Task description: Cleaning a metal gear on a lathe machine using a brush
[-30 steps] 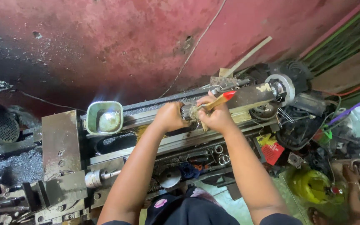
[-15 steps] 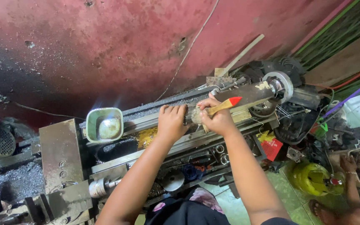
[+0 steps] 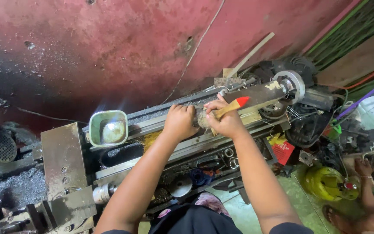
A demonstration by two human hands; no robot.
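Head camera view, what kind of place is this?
Probably a small machine shop. A metal lathe stands against a grimy red wall, metal shavings lie piled beside it, and the right hand holds a wooden-handled brush over the lathe bed.

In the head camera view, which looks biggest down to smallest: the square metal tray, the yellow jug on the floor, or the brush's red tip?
1. Square metal tray
2. Yellow jug, close in size to the tray and lying farther from the camera, so that order is unsure
3. Red tip of the brush in the right hand, clearly smallest

Both hands (image 3: 204, 121) meet on the lathe (image 3: 161, 143); right grips a paintbrush (image 3: 229, 107), seemingly.
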